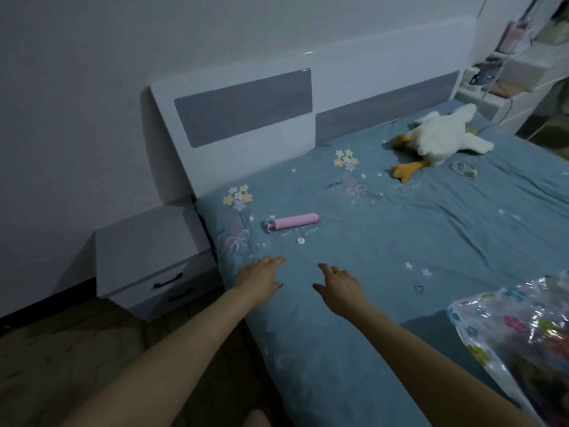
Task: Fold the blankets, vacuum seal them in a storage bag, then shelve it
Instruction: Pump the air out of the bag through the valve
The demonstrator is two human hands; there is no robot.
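Observation:
A pink hand pump [294, 222] lies on the blue bed sheet [400, 235] near the headboard, with a small white valve cap [300, 241] just in front of it. My left hand [261, 275] and my right hand [338, 283] both stretch out over the sheet, fingers straight, a little short of the pump and cap, holding nothing. At the lower right, a clear storage bag [517, 334] printed with coloured flowers lies on the bed, with folded fabric inside; part of it is cut off by the frame.
A white plush goose [443, 140] lies near the far end of the bed, a small coiled cable [465, 169] beside it. A white nightstand [147, 251] stands left of the bed. White shelves [517, 72] stand at the far right. The headboard [246, 109] backs the bed.

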